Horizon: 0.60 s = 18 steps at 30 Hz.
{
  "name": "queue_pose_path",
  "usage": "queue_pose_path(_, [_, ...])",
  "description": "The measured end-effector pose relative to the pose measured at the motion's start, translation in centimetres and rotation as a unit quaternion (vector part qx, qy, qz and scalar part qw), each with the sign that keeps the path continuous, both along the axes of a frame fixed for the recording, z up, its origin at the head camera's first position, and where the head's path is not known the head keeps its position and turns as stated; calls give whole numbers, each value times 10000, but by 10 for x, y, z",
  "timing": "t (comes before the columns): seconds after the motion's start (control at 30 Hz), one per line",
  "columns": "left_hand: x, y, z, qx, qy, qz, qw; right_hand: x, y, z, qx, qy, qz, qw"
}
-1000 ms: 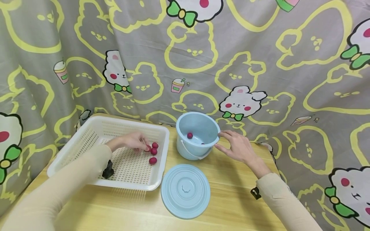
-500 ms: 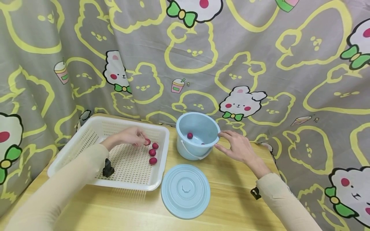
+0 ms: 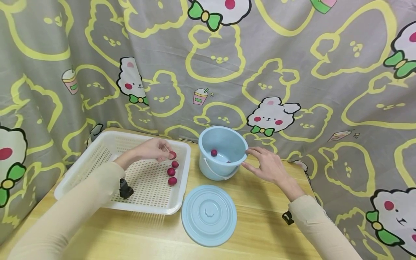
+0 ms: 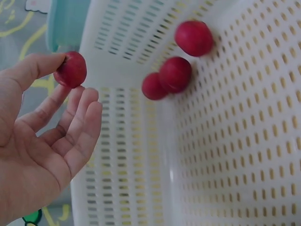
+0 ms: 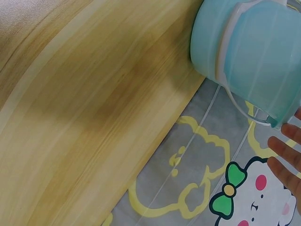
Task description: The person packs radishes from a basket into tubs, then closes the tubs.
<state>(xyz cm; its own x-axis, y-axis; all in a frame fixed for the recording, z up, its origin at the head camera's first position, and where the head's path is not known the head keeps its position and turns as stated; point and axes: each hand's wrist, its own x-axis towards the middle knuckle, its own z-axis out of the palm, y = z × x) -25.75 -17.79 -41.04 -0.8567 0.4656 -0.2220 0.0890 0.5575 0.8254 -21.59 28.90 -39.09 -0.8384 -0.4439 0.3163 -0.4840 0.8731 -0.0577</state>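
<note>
I see left hand point(image 3: 150, 150), left of frame centre, pinching small red ball point(image 4: 71, 69) over white perforated plastic basket point(image 3: 149, 191); three matching balls point(image 3: 171, 172) lie inside, just below in frame. Right hand point(image 3: 267, 165), right of centre, touches light-blue plastic bucket point(image 3: 210, 169) with extended fingers. Round light-blue lid point(image 3: 211, 224) on wooden desk point(image 3: 146, 238), bottom centre.
</note>
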Motion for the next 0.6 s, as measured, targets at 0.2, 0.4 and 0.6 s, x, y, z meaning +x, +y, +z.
queue_pose_path(0.2, [-1,13,8,210,70,70,9997,0,1,-1,1,22,14,10000])
queue_pose_path(0.4, [-5,27,15,289,94,74,9995,-1,1,-1,4,13,13,10000])
queue_pose_path(0.6, [-7,42,27,401,163,134,9990,-1,1,-1,-7,-1,5,10000])
